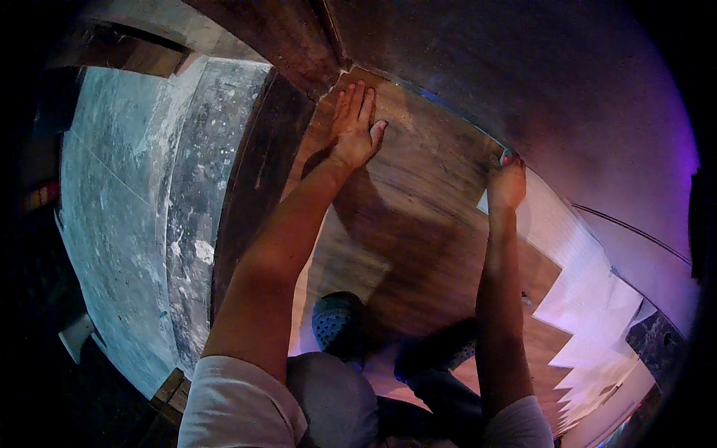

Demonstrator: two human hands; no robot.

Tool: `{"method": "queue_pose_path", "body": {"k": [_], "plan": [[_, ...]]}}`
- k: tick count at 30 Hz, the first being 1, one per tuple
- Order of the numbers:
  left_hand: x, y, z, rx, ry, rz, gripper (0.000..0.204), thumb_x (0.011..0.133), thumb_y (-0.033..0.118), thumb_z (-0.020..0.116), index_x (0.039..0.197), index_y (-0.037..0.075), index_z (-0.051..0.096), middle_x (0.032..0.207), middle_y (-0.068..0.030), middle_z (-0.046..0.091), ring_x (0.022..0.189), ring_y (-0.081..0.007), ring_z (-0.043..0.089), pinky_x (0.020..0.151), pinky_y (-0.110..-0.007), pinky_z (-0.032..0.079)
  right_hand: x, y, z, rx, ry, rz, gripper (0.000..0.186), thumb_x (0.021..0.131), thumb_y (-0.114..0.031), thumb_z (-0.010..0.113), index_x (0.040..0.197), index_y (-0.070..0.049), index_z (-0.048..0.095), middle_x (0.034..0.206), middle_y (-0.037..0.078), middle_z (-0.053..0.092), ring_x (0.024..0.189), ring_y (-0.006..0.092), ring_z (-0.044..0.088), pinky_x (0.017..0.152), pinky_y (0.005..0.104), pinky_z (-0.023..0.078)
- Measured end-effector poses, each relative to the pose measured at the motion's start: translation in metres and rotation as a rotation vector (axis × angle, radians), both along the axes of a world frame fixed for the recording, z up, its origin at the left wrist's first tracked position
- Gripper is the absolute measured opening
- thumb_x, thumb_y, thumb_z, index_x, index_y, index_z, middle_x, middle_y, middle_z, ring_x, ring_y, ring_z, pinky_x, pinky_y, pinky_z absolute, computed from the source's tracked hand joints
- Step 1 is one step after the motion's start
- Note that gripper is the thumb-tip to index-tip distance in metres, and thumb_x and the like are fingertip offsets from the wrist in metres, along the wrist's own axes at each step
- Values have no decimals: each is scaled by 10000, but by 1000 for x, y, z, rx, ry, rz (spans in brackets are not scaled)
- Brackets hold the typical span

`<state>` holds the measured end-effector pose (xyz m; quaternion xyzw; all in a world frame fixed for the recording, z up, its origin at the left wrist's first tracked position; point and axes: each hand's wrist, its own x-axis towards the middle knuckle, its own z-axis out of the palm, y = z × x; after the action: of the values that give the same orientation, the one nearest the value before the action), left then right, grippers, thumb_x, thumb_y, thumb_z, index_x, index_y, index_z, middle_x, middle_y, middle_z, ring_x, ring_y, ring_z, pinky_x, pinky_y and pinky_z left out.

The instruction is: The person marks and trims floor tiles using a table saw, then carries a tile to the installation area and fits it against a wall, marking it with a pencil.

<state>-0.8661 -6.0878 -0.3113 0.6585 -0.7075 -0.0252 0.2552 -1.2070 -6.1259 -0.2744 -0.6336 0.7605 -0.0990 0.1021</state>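
Observation:
My left hand (357, 127) lies flat on a wood-look floor plank (418, 142), fingers stretched toward the corner by the door frame. At the plank's right end, close against the wall, my right hand (508, 183) is closed. A small reddish spot shows at its fingertips; what it grips is too small and dark to make out. More brown flooring (351, 257) runs back under my knees, partly in my shadow. Beside my right forearm, white underlay (571, 276) lies exposed along the boards' stepped ends.
A dark wall (508, 82) rises ahead and to the right. On the left, a dark wooden strip (250, 179) borders the floor, with a worn, paint-spotted grey surface (202, 172) beyond it. A dark door frame (299, 45) stands at the corner. My knees, one in a dark kneepad (337, 321), rest on the boards.

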Motion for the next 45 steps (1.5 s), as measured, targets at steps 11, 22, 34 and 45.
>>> {"method": "queue_pose_path", "body": {"k": [11, 22, 34, 45], "plan": [[-13, 44, 12, 189, 0, 101, 779, 986, 340, 587, 1575, -64, 275, 1681, -236, 197, 1575, -380, 141, 1286, -494, 90, 96, -13, 5, -111, 90, 699, 420, 922, -160, 581, 1333, -100, 646, 1432, 92, 592, 1335, 313, 546, 1036, 414, 528], [-6, 40, 5, 93, 80, 81, 663, 985, 277, 562, 1557, -5, 384, 1656, -198, 302, 1557, -350, 234, 1282, -468, 157, 98, -15, 11, -117, 11, 656, 411, 905, -169, 619, 1301, -80, 682, 1416, 107, 613, 1300, 329, 581, 1020, 439, 542], [-3, 42, 4, 91, 90, 90, 629, 986, 233, 531, 1552, 0, 390, 1651, -190, 309, 1536, -376, 261, 1286, -460, 155, 13, 3, -18, -99, -237, -98, 375, 852, -145, 617, 1195, -11, 685, 1054, 216, 733, 977, 412, 694, 823, 494, 542], [-6, 45, 9, 70, 75, 111, 583, 1004, 197, 498, 1541, -11, 408, 1628, -194, 360, 1531, -352, 296, 1278, -453, 182, -40, -27, -37, -163, -994, 27, 300, 845, -73, 742, 1135, -20, 687, 1054, 71, 736, 963, 224, 664, 861, 341, 497]]}}
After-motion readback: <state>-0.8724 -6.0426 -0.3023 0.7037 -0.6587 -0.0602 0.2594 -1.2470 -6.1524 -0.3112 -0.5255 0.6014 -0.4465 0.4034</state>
